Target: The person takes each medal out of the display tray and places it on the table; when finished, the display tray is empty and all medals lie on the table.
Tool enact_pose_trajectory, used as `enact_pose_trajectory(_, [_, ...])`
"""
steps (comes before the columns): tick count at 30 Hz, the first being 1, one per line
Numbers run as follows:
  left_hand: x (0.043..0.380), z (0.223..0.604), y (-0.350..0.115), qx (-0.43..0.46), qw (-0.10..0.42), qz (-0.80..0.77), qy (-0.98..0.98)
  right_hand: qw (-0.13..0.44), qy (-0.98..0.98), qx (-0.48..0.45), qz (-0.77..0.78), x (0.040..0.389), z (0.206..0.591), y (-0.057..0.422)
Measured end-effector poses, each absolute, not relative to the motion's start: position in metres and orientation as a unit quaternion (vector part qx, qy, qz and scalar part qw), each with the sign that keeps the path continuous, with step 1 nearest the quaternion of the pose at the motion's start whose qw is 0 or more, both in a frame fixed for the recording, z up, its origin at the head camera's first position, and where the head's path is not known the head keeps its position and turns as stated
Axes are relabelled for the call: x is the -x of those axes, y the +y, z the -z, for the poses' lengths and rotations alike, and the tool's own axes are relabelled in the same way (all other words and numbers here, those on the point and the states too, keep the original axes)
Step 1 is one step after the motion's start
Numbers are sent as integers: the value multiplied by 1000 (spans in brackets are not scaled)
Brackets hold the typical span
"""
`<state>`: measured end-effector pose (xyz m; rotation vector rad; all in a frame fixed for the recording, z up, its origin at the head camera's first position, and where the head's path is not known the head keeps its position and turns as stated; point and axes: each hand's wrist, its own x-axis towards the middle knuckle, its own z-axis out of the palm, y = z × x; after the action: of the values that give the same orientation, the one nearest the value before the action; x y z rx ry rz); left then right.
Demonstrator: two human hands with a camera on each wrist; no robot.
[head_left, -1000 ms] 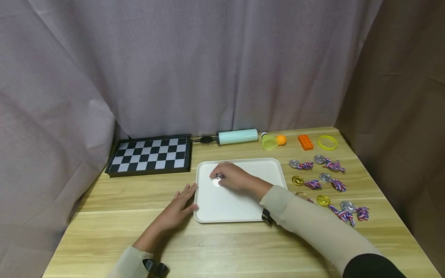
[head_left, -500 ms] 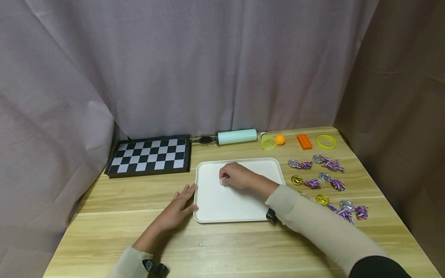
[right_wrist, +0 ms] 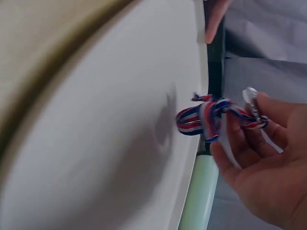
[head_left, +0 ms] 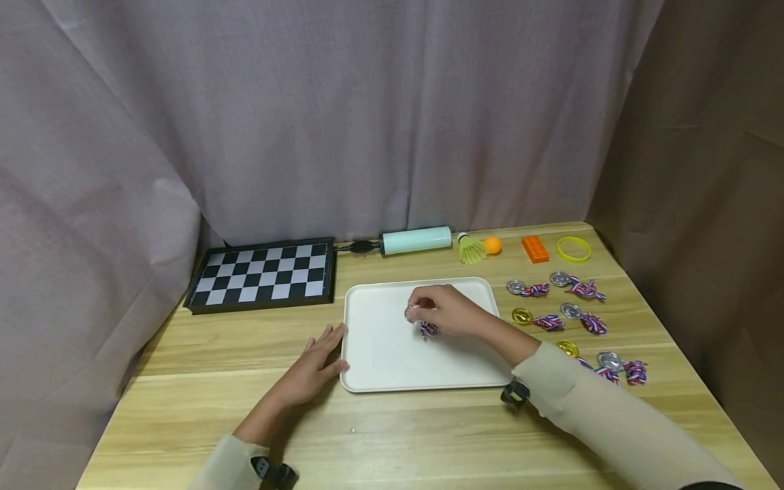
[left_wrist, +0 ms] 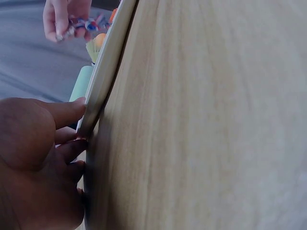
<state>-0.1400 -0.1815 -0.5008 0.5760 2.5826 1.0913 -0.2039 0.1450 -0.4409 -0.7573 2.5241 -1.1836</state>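
My right hand [head_left: 450,309] pinches a silver medal [head_left: 412,314] above the white tray [head_left: 392,367]. From the medal hangs a bundled red, white and blue ribbon [right_wrist: 196,117], clear of the tray surface in the right wrist view. My left hand [head_left: 315,367] touches the tray's left rim, its fingers mostly straight. The left wrist view shows thumb and fingertips against that rim. Right of the tray lie other medals with striped ribbons, among them a gold medal [head_left: 522,316] and a silver medal [head_left: 571,311]. My right forearm partly covers the nearest ones.
A folding chessboard [head_left: 263,275] lies at the back left. Along the back edge are a mint-green hand pump [head_left: 416,240], a yellow shuttlecock [head_left: 471,250], an orange ball [head_left: 493,245], an orange toy brick [head_left: 535,249] and a yellow ring [head_left: 574,249]. Curtains stand behind and beside the table.
My right hand has moved right over the tray with the silver medal, and the ribbon now shows below the fingers. The left hand has stayed at the rim.
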Motion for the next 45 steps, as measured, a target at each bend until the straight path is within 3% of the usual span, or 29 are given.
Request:
enact_pose_trajectory(8, [140, 501, -180, -198, 137, -375, 895, 116, 843, 227, 473, 183, 435, 186])
enact_pose_trajectory(16, [140, 501, -181, -198, 137, -375, 895, 118, 839, 123, 517, 160, 432, 243])
enact_pose_trajectory(29, [142, 506, -183, -198, 142, -381, 892, 18, 917, 17, 397, 130, 430, 374])
enact_pose_trajectory(37, [143, 505, -183, -200, 136, -380, 893, 28, 940, -27, 338, 129, 452, 438])
enact_pose_trajectory(45, [142, 506, -183, -194, 136, -375, 896, 21, 952, -47, 301, 130, 471, 454])
